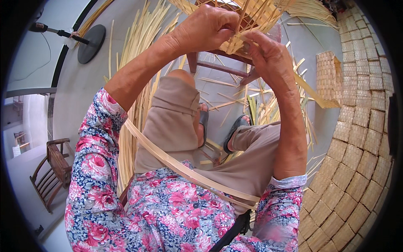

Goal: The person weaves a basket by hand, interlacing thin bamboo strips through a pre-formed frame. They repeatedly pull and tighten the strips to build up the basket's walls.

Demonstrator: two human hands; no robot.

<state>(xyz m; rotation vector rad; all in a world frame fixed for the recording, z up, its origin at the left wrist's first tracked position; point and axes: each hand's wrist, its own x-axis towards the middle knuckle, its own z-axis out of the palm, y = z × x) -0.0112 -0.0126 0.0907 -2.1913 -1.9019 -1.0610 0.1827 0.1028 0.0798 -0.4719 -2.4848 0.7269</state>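
Observation:
A partly woven bamboo basket (268, 17) rests on a dark wooden stool (221, 69) in front of my knees. Loose strip ends stand up from its rim. My left hand (208, 27) is closed at the near corner of the basket, its fingertips pinching a thin upright bamboo strip. Beside it, my right hand (270, 59) pinches a bamboo strip at the same corner between thumb and fingers. The exact weave under the fingertips is partly hidden. A long, pale bamboo strip (180, 166) bends in an arc across my lap, between my two arms.
Long bamboo strips (136, 67) lie in a bundle on the left, with scattered offcuts (218, 82) under the stool. At right, a finished-looking woven basket (329, 77) lies near rows of stacked woven pieces (352, 155). A wooden chair (54, 168) and a round black stand base (91, 44) stand left.

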